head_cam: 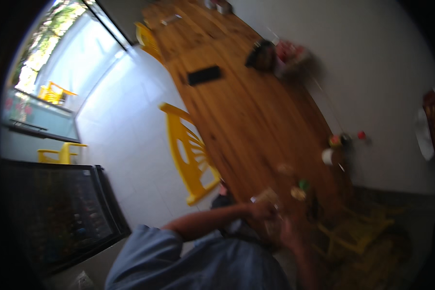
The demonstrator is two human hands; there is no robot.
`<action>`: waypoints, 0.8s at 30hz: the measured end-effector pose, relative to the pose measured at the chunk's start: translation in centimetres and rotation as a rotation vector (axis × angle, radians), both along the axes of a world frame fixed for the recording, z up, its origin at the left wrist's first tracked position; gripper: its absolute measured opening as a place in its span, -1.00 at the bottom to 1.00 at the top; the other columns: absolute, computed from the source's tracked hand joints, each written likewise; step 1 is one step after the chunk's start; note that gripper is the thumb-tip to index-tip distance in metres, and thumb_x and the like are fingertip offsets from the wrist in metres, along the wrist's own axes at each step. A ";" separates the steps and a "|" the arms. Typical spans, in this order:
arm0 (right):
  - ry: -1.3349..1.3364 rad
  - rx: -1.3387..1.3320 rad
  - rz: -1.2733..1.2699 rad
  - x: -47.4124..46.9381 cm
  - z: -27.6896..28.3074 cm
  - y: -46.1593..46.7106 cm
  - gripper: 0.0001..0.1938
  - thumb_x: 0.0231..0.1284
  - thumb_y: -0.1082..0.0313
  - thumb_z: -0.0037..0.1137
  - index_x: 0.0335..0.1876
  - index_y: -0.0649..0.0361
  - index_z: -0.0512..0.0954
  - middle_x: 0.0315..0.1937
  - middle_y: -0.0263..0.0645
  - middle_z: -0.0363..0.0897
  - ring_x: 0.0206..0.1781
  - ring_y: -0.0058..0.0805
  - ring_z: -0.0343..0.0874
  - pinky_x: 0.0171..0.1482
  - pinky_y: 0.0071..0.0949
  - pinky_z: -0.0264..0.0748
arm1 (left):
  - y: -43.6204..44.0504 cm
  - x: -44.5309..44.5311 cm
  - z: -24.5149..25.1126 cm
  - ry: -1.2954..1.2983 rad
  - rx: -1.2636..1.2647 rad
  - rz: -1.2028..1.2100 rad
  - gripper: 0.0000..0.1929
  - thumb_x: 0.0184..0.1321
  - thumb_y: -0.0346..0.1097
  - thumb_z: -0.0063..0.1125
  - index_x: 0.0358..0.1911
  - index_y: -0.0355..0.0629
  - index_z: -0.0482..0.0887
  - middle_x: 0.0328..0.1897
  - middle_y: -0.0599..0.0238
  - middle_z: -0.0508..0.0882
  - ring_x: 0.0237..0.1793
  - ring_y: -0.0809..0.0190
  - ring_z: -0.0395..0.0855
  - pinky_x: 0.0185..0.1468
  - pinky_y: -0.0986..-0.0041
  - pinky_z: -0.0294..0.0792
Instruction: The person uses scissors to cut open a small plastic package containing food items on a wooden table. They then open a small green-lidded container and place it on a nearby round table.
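Note:
My left hand (264, 210) is at the near end of a long wooden table (250, 119), its fingers closed around a pale, see-through object (268, 196). Blur hides what kind of object it is. My right hand (289, 230) is close beside the left, to its lower right. Whether its fingers grip the same object cannot be made out. Just beyond the hands on the tabletop lie a small tan, round item (298, 194) and a green item (303, 185), which touch or nearly touch.
A white cup-like container (328, 156) and a bottle with a red top (344, 139) stand at the right edge. Farther along are a black flat object (204, 75) and bags (290, 54) by the wall. A yellow plastic chair (188, 156) is at the left side.

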State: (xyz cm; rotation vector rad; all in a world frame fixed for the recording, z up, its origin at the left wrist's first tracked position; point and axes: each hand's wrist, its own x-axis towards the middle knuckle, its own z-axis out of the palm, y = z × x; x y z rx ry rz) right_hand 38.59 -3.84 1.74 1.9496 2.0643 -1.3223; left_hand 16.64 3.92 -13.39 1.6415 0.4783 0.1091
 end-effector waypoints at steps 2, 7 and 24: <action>-0.020 0.078 0.003 0.4 -0.6 -0.4 -0.86 0.62 0.35 0.07 0.00 0.27 0.51 -0.02 0.27 0.72 0.08 0.32 0.73 0.08 0.20 0.60 | 1.1 -0.7 1.6 0.001 -0.310 0.016 -0.58 0.64 0.01 0.27 0.22 -0.18 0.88 0.07 0.13 0.91 0.12 0.13 0.84 0.29 0.22 0.65; -0.131 0.216 -0.057 0.6 -0.5 0.3 -0.88 0.62 0.36 0.10 0.01 0.26 0.52 0.02 0.20 0.69 0.10 0.36 0.72 0.08 0.24 0.64 | 2.5 0.1 4.8 0.126 -0.543 0.128 -0.59 0.66 0.01 0.32 0.29 -0.12 0.91 0.06 0.29 0.93 0.08 0.32 0.82 0.23 0.35 0.65; -0.190 0.278 -0.166 1.6 -0.5 -0.5 -0.86 0.59 0.37 0.10 0.01 0.29 0.49 -0.03 0.14 0.69 0.02 0.29 0.75 0.06 0.16 0.70 | 2.2 3.1 5.0 0.148 -0.691 0.234 -0.65 0.67 0.06 0.36 0.05 -0.08 0.92 -0.14 0.53 0.87 -0.14 0.48 0.75 -0.10 0.47 0.60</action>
